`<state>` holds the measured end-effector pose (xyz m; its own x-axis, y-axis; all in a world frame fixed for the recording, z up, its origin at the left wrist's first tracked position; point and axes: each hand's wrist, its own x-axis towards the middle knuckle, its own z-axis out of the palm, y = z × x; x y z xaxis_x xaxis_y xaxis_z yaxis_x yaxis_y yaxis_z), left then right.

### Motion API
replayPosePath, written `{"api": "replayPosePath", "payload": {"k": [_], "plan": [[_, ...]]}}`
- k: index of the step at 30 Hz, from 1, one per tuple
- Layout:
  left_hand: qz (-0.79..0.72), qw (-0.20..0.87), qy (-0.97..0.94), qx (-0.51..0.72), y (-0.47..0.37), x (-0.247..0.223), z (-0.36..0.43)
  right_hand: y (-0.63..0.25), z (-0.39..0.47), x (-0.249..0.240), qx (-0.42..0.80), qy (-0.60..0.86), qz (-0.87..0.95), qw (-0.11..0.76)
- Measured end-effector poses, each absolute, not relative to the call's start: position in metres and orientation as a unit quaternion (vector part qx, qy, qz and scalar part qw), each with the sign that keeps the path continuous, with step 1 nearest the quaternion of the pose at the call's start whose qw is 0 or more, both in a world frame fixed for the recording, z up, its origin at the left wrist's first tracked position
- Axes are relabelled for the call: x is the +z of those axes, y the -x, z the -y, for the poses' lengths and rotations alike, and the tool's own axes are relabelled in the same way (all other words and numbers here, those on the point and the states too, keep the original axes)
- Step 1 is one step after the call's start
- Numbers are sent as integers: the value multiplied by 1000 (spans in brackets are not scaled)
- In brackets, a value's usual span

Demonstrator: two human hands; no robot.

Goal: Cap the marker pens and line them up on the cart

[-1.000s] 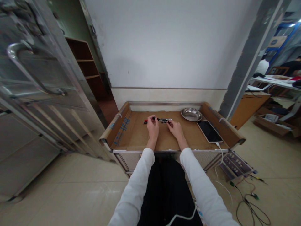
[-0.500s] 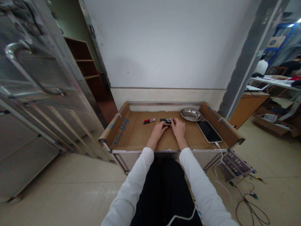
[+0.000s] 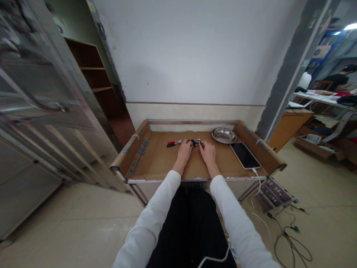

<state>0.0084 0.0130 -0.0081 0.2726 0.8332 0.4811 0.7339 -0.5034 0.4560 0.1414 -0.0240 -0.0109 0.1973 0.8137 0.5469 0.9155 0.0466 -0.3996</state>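
Cardboard-lined tray (image 3: 158,162) holding dark pens (image 3: 194,142) at the centre of the frame

The dark pens are lying just above the frame's middle, inside the tray. The left hand (image 3: 184,152) is curling its fingers over their left part; the right hand (image 3: 208,152) is bending its fingers at their right end. Both are touching the pens, but whether either is truly gripping one cannot be told at this size. A red pen (image 3: 173,143) is resting just left of the left hand. Right of centre, a round metal dish (image 3: 223,135) is showing its shiny bottom, with a phone (image 3: 245,155) lying just below it, plugged into a white cable (image 3: 254,172). At the right edge, an open cardboard box (image 3: 315,150) is holding whitish material.
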Motion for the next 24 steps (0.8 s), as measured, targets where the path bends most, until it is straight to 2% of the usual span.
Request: {"api": "replayPosePath", "payload": {"k": [9,16,24], "plan": [[-477,75,-781,395,-6,-8,-10,-140,23,-12,-46,654,682,324],[-361,104,-828,417,-6,-10,-8,-140,24,-11,-46,650,689,317],[-409,108,-808,411,-2,-15,-14,-138,24,-12,-57,634,710,302]]}}
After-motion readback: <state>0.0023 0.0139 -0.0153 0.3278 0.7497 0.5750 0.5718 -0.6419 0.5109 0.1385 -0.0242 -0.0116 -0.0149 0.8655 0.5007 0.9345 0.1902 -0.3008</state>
